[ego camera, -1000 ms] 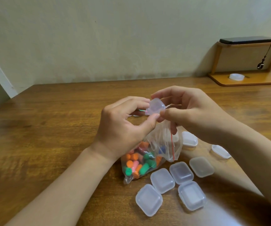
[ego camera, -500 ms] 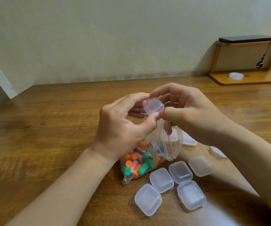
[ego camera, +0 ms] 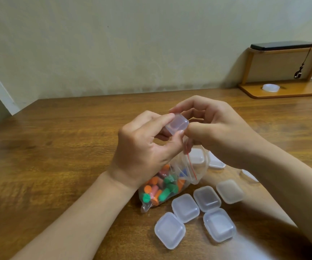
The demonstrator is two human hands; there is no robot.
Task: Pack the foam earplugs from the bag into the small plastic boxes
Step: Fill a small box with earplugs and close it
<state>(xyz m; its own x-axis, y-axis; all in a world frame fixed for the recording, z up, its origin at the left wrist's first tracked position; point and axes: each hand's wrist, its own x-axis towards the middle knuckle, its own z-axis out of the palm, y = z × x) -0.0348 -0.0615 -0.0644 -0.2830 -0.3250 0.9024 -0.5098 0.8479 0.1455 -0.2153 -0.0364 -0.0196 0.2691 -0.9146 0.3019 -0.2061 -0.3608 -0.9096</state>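
A small clear plastic box [ego camera: 177, 124] is held above the table between both hands. My left hand [ego camera: 144, 147] pinches it with forefinger on top and thumb below. My right hand [ego camera: 215, 128] grips its right side with thumb and fingers. Beneath the hands lies a clear zip bag [ego camera: 170, 182] with a red seal line, holding several orange, green, pink and blue foam earplugs [ego camera: 159, 190]. Several closed small boxes [ego camera: 185, 208] lie on the table in front of the bag; more boxes [ego camera: 216, 163] lie behind it, partly hidden by my right wrist.
The wooden table [ego camera: 57, 166] meets a pale wall at the back. At the back right stands a wooden shelf [ego camera: 283, 91] with a white lid [ego camera: 270, 87] on its base, a dark phone [ego camera: 283, 46] on top and a hanging strap.
Both hands have turned the small box slightly and shifted it a little to the right; the bag and the boxes on the table lie as before.
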